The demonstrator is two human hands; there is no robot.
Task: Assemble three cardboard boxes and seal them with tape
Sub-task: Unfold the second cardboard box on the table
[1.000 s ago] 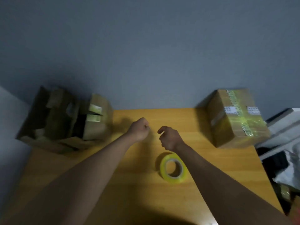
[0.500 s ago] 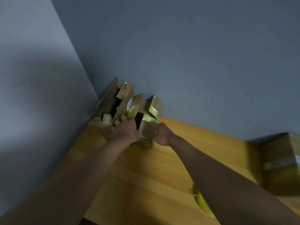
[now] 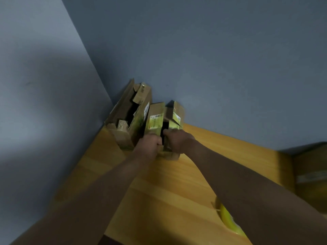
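Note:
Flattened and half-open cardboard boxes stand in the far left corner of the wooden table (image 3: pixel 159 191). My left hand (image 3: pixel 150 144) grips the left flap of the nearer unassembled box (image 3: pixel 155 119), which carries a barcode label. My right hand (image 3: pixel 178 140) grips that box's right side. A second opened box (image 3: pixel 127 112) leans against the wall just left of it. A yellow tape roll (image 3: pixel 228 220) lies near my right forearm, partly hidden by it. A taped, closed box (image 3: pixel 311 174) sits blurred at the right edge.
Grey-blue walls meet in a corner right behind the boxes. The table's left edge runs diagonally below my left forearm. Bare wood lies between my arms.
My view has swung left toward the corner. Both hands went from hanging over the tape roll to the box pile, and now grip one box, drawn slightly apart from the other.

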